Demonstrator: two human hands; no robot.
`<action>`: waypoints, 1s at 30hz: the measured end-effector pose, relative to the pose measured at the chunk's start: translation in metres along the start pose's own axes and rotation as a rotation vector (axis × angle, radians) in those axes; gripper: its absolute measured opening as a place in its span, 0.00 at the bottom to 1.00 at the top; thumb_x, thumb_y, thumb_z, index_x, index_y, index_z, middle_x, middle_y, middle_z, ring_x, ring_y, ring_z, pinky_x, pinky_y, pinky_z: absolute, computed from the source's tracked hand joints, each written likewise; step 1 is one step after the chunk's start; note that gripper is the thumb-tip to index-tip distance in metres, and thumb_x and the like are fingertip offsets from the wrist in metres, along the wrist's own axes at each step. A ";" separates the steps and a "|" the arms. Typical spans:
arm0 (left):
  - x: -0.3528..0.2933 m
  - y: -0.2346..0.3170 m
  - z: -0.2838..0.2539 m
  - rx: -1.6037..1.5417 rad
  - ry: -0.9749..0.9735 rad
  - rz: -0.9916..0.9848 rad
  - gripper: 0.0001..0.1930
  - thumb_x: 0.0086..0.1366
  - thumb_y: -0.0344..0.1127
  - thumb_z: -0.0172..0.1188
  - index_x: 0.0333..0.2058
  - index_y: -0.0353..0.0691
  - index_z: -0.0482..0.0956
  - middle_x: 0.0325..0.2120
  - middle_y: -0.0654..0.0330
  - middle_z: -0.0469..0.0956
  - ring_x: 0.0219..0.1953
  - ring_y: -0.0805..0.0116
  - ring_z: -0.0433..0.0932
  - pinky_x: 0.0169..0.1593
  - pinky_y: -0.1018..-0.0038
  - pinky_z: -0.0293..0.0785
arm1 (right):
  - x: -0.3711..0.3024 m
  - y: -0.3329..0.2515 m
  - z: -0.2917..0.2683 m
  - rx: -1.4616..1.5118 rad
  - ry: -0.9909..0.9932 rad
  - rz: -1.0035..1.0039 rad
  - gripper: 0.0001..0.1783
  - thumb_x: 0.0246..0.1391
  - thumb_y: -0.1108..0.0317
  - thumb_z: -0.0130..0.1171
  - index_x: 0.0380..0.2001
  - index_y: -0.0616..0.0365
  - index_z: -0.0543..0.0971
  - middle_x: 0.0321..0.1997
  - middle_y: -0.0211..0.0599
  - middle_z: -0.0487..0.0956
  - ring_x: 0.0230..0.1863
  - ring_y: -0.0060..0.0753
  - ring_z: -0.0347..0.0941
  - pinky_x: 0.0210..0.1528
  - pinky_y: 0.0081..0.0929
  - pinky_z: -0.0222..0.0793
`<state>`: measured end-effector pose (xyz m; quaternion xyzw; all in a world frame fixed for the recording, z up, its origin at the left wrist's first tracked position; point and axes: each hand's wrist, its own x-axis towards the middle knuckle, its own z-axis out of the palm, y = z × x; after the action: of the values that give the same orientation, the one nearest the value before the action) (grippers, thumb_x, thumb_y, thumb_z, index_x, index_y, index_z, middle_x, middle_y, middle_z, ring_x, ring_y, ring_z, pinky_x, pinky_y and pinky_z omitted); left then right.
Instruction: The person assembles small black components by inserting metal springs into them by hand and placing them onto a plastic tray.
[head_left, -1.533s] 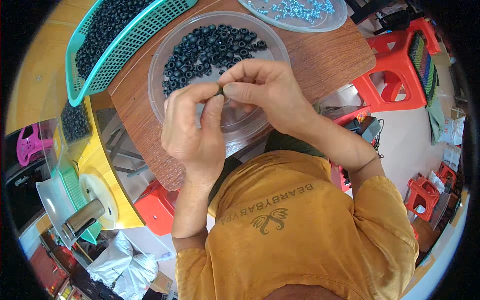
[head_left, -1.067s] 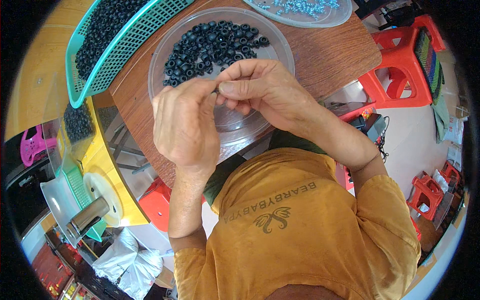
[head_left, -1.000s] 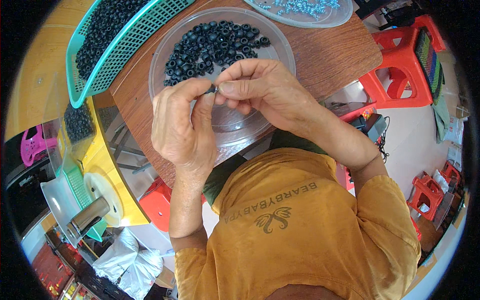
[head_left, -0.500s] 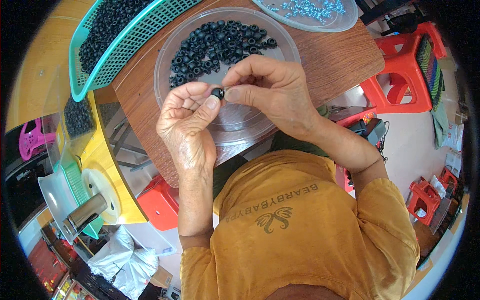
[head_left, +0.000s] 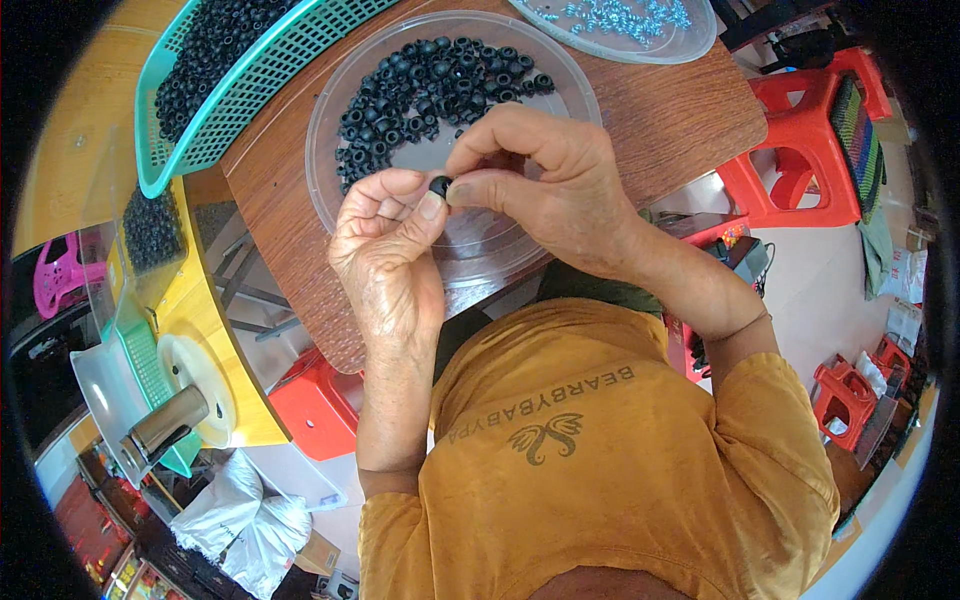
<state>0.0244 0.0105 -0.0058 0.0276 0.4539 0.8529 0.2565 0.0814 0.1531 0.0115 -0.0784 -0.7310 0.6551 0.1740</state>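
Note:
A small, round, hollow black piece (head_left: 439,186) is pinched between the thumb and forefinger of my left hand (head_left: 385,250). From the right, my right hand (head_left: 565,185) brings its thumb tip against the same piece, its thumb and forefinger closed together. Whether anything tiny sits between those right fingertips is hidden. Both hands hover over the near part of a shallow, clear round tray (head_left: 420,157). Several loose black pieces (head_left: 430,85) of the same kind are spread across the tray's far side.
A clear dish (head_left: 690,45) of small shiny bluish bits stands at the far right of the brown table (head_left: 690,110). A turquoise basket (head_left: 205,140) full of black pieces is at the far left. Red stools (head_left: 735,180) stand around, and a metal cup (head_left: 170,420) is lower left.
My left hand has shifted slightly right with the black piece, and the right thumb now overlaps it more closely. The right hand has barely moved.

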 end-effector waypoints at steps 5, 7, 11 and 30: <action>0.012 0.002 -0.001 -0.109 0.037 -0.018 0.11 0.52 0.16 0.58 0.35 0.31 0.73 0.30 0.56 0.77 0.33 0.69 0.77 0.41 0.75 0.74 | 0.021 0.003 0.000 -0.378 0.047 -0.539 0.08 0.37 0.77 0.63 0.25 0.57 0.77 0.23 0.34 0.72 0.26 0.32 0.70 0.27 0.25 0.64; 0.017 0.006 0.002 -0.130 0.035 -0.025 0.10 0.53 0.16 0.58 0.35 0.31 0.73 0.30 0.56 0.77 0.32 0.68 0.77 0.41 0.74 0.74 | 0.028 -0.003 -0.002 -0.445 0.047 -0.616 0.08 0.37 0.77 0.63 0.25 0.57 0.77 0.23 0.35 0.72 0.26 0.34 0.70 0.28 0.27 0.65; 0.020 0.012 0.002 -0.162 0.025 0.007 0.10 0.53 0.17 0.58 0.35 0.31 0.74 0.30 0.54 0.78 0.32 0.63 0.78 0.41 0.71 0.74 | 0.039 -0.010 -0.004 -0.476 -0.045 -0.719 0.08 0.36 0.77 0.62 0.25 0.58 0.77 0.24 0.34 0.73 0.28 0.34 0.70 0.31 0.28 0.65; 0.012 0.020 -0.013 -0.209 -0.079 -0.074 0.09 0.54 0.20 0.59 0.35 0.31 0.75 0.31 0.50 0.79 0.32 0.61 0.78 0.39 0.68 0.75 | 0.033 0.022 -0.040 -0.671 -0.178 -0.404 0.06 0.39 0.68 0.60 0.25 0.55 0.79 0.25 0.42 0.75 0.32 0.46 0.73 0.34 0.38 0.68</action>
<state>0.0022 -0.0028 0.0000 0.0178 0.3528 0.8837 0.3070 0.0632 0.2044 -0.0016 0.0716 -0.9173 0.3367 0.2000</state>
